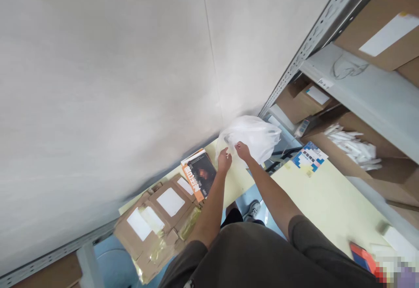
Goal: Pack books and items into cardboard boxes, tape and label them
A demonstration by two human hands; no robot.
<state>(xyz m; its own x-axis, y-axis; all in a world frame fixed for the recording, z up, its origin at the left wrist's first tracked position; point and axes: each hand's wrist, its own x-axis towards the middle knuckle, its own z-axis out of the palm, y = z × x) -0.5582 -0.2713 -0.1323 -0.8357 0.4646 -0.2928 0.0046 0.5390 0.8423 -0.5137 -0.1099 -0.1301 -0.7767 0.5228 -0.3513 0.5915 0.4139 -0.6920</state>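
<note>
Right hand [242,151]: thumb and fingers pinched together on the near edge of a thin white plastic bag [257,137]. Left hand [224,159]: just beside the right, fingers curled in, gripping the same edge a little to the left. Both forearms stretch forward from dark short sleeves.

Bag lies at the far end of a narrow pale-yellow table [237,180], close to the grey wall [131,83]; it looks puffed out, its film see-through near the fingers (contents, if any, too cloudy to tell).

Left of the left hand, on the same table: a small stack of books [201,172], the top cover black and orange. Farther left, flattened cardboard [170,222] with white labels and strips of yellowish tape, partly hanging over the near edge.

To the right, a second pale-yellow table [314,196]. On it, a blue-and-white booklet [309,159]; at its near end, a red-and-blue item [363,255] (blurred, kind uncertain). Beyond stands a grey metal shelf [363,70] with cardboard boxes. One open carton [389,170] holds a heap of white pieces [353,148].
</note>
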